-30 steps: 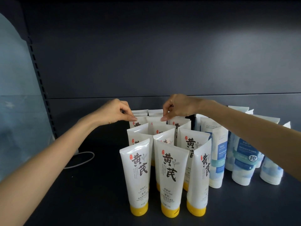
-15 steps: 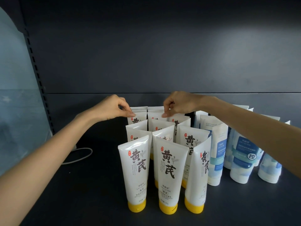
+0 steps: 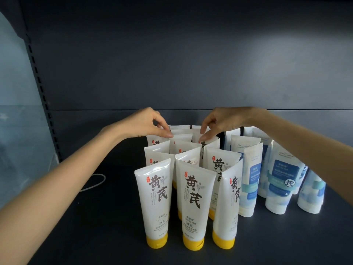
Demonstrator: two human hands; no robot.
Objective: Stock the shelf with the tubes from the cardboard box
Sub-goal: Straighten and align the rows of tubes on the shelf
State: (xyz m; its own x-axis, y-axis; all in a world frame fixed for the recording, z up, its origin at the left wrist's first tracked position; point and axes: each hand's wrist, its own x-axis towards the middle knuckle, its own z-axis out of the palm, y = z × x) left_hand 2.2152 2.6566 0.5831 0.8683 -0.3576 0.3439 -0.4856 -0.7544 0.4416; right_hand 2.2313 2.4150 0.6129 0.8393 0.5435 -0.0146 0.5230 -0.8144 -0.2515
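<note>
White tubes with yellow caps (image 3: 191,199) stand cap-down in three columns, several rows deep, on the dark shelf (image 3: 95,226). My left hand (image 3: 147,123) reaches over the left column, its thumb and forefinger pinching the top edge of a back-row tube (image 3: 155,141). My right hand (image 3: 221,119) mirrors it over the right column, thumb and forefinger pinching the top edge of another back-row tube (image 3: 209,140). The cardboard box is out of view.
Blue-and-white tubes (image 3: 280,180) stand in rows right of the yellow-capped group, under my right forearm. A white cable (image 3: 95,183) lies on the shelf at left. A slotted upright (image 3: 43,104) bounds the left side; the dark back panel (image 3: 191,64) rises behind.
Both hands stay at the tops of the back tubes, with only small finger shifts. The tubes have not visibly moved.
</note>
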